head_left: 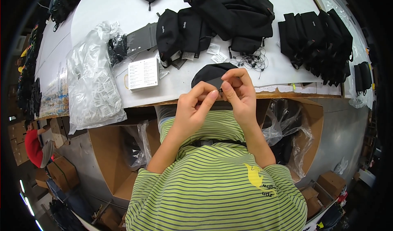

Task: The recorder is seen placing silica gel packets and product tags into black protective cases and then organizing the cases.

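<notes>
Striped shirt (217,186); white table (110,6) (black bag (208,70) near edge); grey floor (335,139).

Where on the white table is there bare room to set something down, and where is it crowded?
The white table shows bare between the white box and the nearest black pouch; also between the cord tangle and the pouch pile on the right. The centre back is crowded with black bags.

Short-sleeved green shirt (217,186), dark-striped

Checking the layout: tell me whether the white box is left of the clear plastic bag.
No, the white box stands right of the clear plastic bag.
</notes>
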A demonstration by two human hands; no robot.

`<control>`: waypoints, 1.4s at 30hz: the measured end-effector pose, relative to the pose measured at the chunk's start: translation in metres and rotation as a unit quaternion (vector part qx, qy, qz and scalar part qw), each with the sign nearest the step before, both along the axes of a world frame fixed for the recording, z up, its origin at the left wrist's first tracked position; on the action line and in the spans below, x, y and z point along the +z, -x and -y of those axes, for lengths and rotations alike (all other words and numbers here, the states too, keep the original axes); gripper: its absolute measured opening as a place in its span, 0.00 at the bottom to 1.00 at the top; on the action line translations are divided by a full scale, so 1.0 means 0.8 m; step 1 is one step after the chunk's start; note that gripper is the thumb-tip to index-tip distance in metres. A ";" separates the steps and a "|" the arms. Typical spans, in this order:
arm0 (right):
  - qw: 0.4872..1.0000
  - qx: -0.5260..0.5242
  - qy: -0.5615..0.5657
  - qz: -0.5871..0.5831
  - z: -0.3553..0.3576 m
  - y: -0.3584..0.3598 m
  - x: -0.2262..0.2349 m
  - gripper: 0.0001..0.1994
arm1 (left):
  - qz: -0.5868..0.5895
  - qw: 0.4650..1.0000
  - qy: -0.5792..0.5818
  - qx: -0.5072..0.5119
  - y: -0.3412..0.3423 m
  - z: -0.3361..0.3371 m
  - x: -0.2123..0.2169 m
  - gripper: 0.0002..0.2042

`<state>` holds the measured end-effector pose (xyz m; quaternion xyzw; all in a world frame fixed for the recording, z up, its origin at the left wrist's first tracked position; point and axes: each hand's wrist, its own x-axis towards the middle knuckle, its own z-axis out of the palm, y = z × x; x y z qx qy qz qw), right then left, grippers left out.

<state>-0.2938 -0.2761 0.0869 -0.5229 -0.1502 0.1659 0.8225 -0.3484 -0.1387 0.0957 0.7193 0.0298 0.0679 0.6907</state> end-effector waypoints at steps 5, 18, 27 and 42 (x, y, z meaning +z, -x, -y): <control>0.999 -0.014 0.027 0.023 -0.007 0.006 0.008 0.06 | 0.010 1.000 -0.021 -0.014 0.000 -0.002 -0.008 0.06; 0.995 -0.050 0.074 0.045 -0.009 0.006 -0.002 0.07 | 0.019 1.000 -0.017 -0.004 -0.001 -0.002 -0.011 0.05; 0.998 0.032 0.032 0.031 0.000 0.007 0.011 0.06 | -0.046 0.991 0.113 -0.059 -0.004 -0.010 -0.008 0.07; 0.983 -0.073 0.165 -0.019 0.053 -0.022 -0.031 0.08 | -0.076 0.987 0.006 -0.140 0.004 -0.020 0.015 0.07</control>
